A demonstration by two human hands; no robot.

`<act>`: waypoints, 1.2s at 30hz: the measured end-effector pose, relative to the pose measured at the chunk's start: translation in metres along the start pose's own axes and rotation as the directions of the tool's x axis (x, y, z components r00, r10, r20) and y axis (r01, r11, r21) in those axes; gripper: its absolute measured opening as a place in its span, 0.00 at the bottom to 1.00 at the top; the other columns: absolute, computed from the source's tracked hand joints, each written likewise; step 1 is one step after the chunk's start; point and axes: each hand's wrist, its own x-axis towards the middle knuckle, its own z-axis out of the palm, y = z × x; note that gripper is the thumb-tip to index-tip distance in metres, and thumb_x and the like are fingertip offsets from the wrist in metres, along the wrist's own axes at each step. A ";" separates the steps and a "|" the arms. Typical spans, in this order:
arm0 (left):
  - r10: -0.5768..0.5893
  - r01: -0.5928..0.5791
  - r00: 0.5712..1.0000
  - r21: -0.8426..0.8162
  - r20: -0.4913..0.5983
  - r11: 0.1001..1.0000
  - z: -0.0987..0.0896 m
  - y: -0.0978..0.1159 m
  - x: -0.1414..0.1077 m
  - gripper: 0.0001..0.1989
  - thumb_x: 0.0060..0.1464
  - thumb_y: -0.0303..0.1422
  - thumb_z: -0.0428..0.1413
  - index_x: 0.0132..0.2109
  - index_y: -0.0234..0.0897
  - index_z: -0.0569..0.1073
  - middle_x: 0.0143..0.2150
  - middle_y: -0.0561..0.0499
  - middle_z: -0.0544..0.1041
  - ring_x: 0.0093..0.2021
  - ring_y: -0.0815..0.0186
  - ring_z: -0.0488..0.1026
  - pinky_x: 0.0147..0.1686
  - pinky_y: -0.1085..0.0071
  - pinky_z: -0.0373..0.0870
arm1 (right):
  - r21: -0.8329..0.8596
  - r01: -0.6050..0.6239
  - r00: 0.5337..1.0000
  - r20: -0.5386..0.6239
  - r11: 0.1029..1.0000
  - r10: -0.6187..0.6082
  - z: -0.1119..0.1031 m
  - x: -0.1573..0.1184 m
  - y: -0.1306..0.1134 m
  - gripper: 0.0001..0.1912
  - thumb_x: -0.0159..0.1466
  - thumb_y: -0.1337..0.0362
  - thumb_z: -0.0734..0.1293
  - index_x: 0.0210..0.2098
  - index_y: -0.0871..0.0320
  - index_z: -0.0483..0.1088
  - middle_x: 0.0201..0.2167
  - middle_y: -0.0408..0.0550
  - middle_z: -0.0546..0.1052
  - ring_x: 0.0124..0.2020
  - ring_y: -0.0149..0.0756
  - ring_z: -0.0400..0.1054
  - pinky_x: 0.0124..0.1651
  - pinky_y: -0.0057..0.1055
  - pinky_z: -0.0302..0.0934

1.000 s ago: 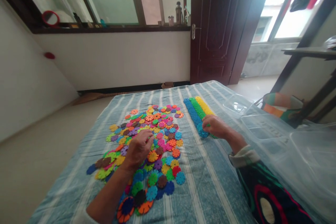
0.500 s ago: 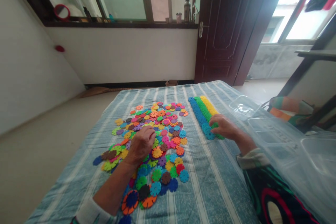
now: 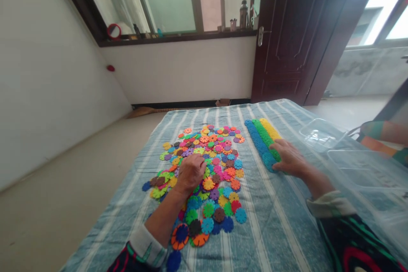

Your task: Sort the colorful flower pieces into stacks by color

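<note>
- My left grip [image 3: 192, 171] rests low over the middle of the loose flower-shaped discs [image 3: 208, 184], fingers curled close together; I cannot tell whether a disc is pinched inside, since the back of my hand hides the fingertips.
- My right grip [image 3: 288, 158] is wide, thumb apart from the fingers, spread across the near end of the sorted rows.
- My right thumb lies by the near end of the blue row [image 3: 259, 144], while my fingers reach over the green row [image 3: 264, 136] and the yellow row [image 3: 268, 127], covering their near ends.
- The three rows lie side by side, their discs overlapping, to the right of the loose ones.
- The loose discs spread in a mixed heap of orange, pink, purple, brown, green, yellow and blue, some overlapping, some single at the edges.
- Everything there lies on a blue-and-white striped cloth [image 3: 267, 221].
- Beyond my right forearm sit a small clear box [image 3: 318, 136] and a larger clear container [image 3: 360, 153].
- Past the cloth's far edge stands a dark red door [image 3: 290, 21].
</note>
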 end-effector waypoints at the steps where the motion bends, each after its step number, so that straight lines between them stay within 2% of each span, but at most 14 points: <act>1: 0.011 -0.011 1.000 -0.013 -0.002 1.000 0.000 0.001 0.001 0.08 0.56 0.29 0.51 0.35 0.34 0.75 0.39 0.43 0.78 0.43 0.58 0.73 0.47 0.61 0.68 | 0.006 0.003 1.000 -0.003 1.000 -0.003 0.000 0.000 0.000 0.30 0.47 0.65 0.72 0.50 0.60 0.69 0.54 0.58 0.66 0.58 0.53 0.58 0.57 0.43 0.56; 4: 0.079 -0.078 0.997 -0.067 0.003 0.995 0.000 0.007 0.004 0.09 0.56 0.31 0.53 0.42 0.35 0.75 0.44 0.44 0.78 0.48 0.58 0.71 0.52 0.61 0.66 | 0.032 0.036 0.999 -0.028 0.999 -0.035 0.001 0.001 -0.002 0.30 0.48 0.65 0.72 0.51 0.60 0.69 0.52 0.57 0.68 0.56 0.51 0.60 0.55 0.42 0.57; 7: 0.135 -0.126 0.988 -0.100 0.082 0.987 0.000 0.014 0.005 0.09 0.57 0.34 0.54 0.44 0.38 0.74 0.46 0.47 0.77 0.51 0.59 0.70 0.54 0.61 0.63 | 0.065 0.087 0.994 -0.076 0.994 -0.082 0.000 0.001 -0.010 0.27 0.50 0.66 0.71 0.49 0.60 0.70 0.50 0.56 0.69 0.54 0.49 0.62 0.55 0.41 0.58; 12: 0.142 -0.123 0.969 -0.104 0.201 0.987 -0.007 0.025 0.002 0.07 0.58 0.33 0.53 0.39 0.38 0.75 0.41 0.49 0.78 0.46 0.60 0.71 0.49 0.63 0.63 | 0.116 0.190 0.975 -0.136 0.975 -0.174 -0.002 0.000 -0.040 0.14 0.56 0.66 0.68 0.43 0.59 0.72 0.46 0.54 0.72 0.49 0.45 0.66 0.51 0.39 0.60; 16: 0.190 -0.164 0.955 -0.126 0.229 0.978 -0.012 0.027 -0.001 0.13 0.60 0.31 0.50 0.29 0.39 0.75 0.33 0.51 0.77 0.39 0.63 0.72 0.45 0.65 0.62 | 0.140 0.236 0.965 -0.148 0.962 -0.216 0.003 -0.001 -0.070 0.09 0.59 0.67 0.67 0.40 0.58 0.72 0.42 0.52 0.74 0.47 0.42 0.67 0.49 0.36 0.60; 18: 0.168 -0.145 0.962 -0.116 0.216 0.983 -0.012 0.025 -0.001 0.16 0.60 0.31 0.48 0.27 0.38 0.75 0.29 0.51 0.76 0.36 0.64 0.72 0.42 0.67 0.63 | 0.138 0.264 0.958 -0.150 0.955 -0.243 0.009 -0.001 -0.082 0.05 0.60 0.68 0.66 0.37 0.57 0.72 0.40 0.50 0.75 0.46 0.40 0.67 0.48 0.34 0.59; 21: 0.084 -0.077 0.981 -0.045 0.174 0.996 -0.008 0.022 0.003 0.14 0.60 0.30 0.48 0.29 0.36 0.75 0.29 0.49 0.76 0.35 0.63 0.71 0.40 0.68 0.64 | 0.113 0.289 0.949 -0.164 0.950 -0.269 0.018 -0.002 -0.095 0.04 0.62 0.69 0.64 0.34 0.57 0.72 0.35 0.49 0.75 0.42 0.38 0.67 0.46 0.32 0.58; 24: 0.059 -0.065 0.977 0.022 0.207 0.998 -0.005 0.021 0.011 0.11 0.57 0.28 0.49 0.30 0.36 0.74 0.31 0.47 0.75 0.38 0.62 0.70 0.41 0.67 0.64 | 0.089 0.310 0.940 -0.175 0.947 -0.292 0.024 -0.003 -0.101 0.05 0.62 0.70 0.64 0.31 0.58 0.71 0.32 0.47 0.74 0.39 0.36 0.67 0.43 0.30 0.57; 27: 0.037 -0.058 0.967 0.076 0.253 0.995 -0.002 0.022 0.021 0.06 0.53 0.28 0.53 0.33 0.37 0.75 0.35 0.46 0.75 0.41 0.60 0.69 0.44 0.64 0.65 | 0.070 0.320 0.933 -0.198 0.945 -0.302 0.027 -0.003 -0.103 0.08 0.63 0.70 0.62 0.29 0.58 0.70 0.30 0.47 0.73 0.36 0.35 0.66 0.40 0.29 0.56; 30: -0.024 -0.009 0.964 0.124 0.266 0.992 -0.001 0.025 0.029 0.07 0.50 0.28 0.55 0.37 0.37 0.76 0.38 0.44 0.74 0.43 0.57 0.69 0.44 0.62 0.66 | 0.056 0.328 0.924 -0.225 0.943 -0.308 0.029 -0.004 -0.101 0.11 0.64 0.70 0.60 0.27 0.58 0.69 0.28 0.46 0.72 0.34 0.34 0.65 0.38 0.29 0.54; 36: -0.053 0.020 0.962 0.126 0.266 0.992 0.001 0.023 0.035 0.06 0.50 0.31 0.57 0.36 0.38 0.76 0.36 0.45 0.72 0.42 0.57 0.68 0.43 0.62 0.66 | 0.041 0.344 0.908 -0.271 0.938 -0.321 0.030 -0.003 -0.100 0.13 0.65 0.69 0.59 0.26 0.57 0.69 0.26 0.46 0.72 0.32 0.33 0.64 0.37 0.28 0.52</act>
